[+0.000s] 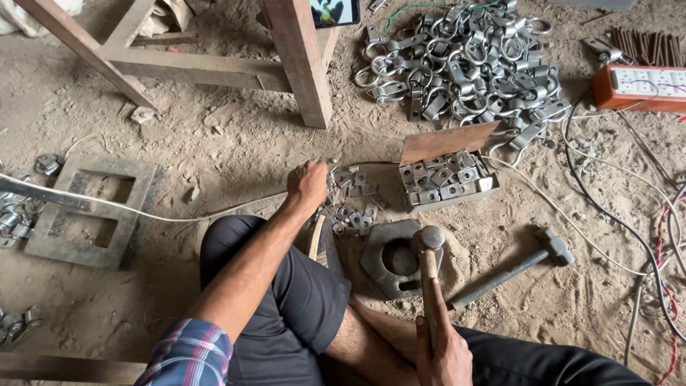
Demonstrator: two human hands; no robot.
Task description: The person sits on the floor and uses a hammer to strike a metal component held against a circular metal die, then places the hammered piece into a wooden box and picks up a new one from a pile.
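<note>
I sit on a dirt floor. My left hand [309, 183] is closed, reaching into a small scatter of square metal plates [351, 206] on the ground; what it grips is hidden under the fingers. My right hand [444, 350] is shut on the wooden handle of a hammer [429, 246], whose round head rests above a thick metal block with a round hole [393, 259]. An open cardboard box [446, 179] behind the block holds more square plates.
A second hammer [513, 268] lies on the ground at right. A large heap of metal shackles [464, 61] lies behind the box. Wooden bench legs [300, 61] stand ahead. A metal frame [89, 211] lies left. Cables [629, 229] and an orange power strip [639, 86] are at right.
</note>
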